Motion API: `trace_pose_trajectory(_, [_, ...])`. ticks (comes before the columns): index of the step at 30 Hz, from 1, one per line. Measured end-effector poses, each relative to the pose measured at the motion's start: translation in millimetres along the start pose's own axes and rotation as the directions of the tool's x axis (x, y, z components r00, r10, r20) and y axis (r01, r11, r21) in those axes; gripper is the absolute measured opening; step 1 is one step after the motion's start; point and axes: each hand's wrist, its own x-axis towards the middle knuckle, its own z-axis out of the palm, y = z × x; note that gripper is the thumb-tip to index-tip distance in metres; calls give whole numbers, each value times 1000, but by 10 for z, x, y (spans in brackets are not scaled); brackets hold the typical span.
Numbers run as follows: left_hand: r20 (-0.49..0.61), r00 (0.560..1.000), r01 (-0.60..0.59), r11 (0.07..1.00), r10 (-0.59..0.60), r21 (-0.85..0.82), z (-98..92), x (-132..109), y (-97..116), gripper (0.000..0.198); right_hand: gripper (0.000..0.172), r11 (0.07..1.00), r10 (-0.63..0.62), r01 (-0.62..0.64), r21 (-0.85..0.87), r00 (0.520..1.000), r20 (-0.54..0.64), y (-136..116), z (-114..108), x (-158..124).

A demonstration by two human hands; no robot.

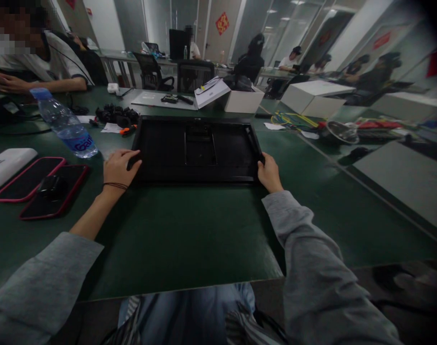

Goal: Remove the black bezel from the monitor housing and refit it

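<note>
A wide black rectangular panel (161, 151) with a raised rim and a recessed middle section is on or just over the green table; its exact kind I cannot tell. At its left end my left hand (118, 167) grips the edge, thumb and fingers curved round it, with dark cords on the wrist. My right hand (269, 173) is closed on the opposite end, thumb on top. The fingers under the panel are hidden.
Left on the green table (189, 235) are a leaning water bottle (73, 132), two red-edged phones (31, 178) and a white case (10, 165). Black cables (118, 115), open white box (243, 98) and coloured wires (297, 119) lie beyond. A person (42, 62) sits far left.
</note>
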Motion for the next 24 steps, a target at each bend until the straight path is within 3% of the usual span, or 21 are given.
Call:
trace_pose_trajectory(1, [-32,997,71,997,-71,-2,6,19,-48,46,51,1000,-10,10,-6,1000,-10,-8,2,-4])
trace_pose_trajectory(3, [11,980,197,980,-197,-8,29,57,-147,54,52,1000,-17,17,-13,1000,-18,-26,0,-9])
trace_pose_trajectory(6, [99,951,292,956,-293,22,54,82,-228,49,53,1000,-18,18,-15,999,-32,-50,-18,-10])
trace_pose_trajectory(16, [85,962,256,964,-261,67,-127,9,93,46,51,997,52,-51,58,999,-12,-33,-182,-11])
trace_pose_trajectory(24, [93,948,309,951,-306,-18,22,22,-90,41,51,995,66,-68,79,997,32,83,-155,-4])
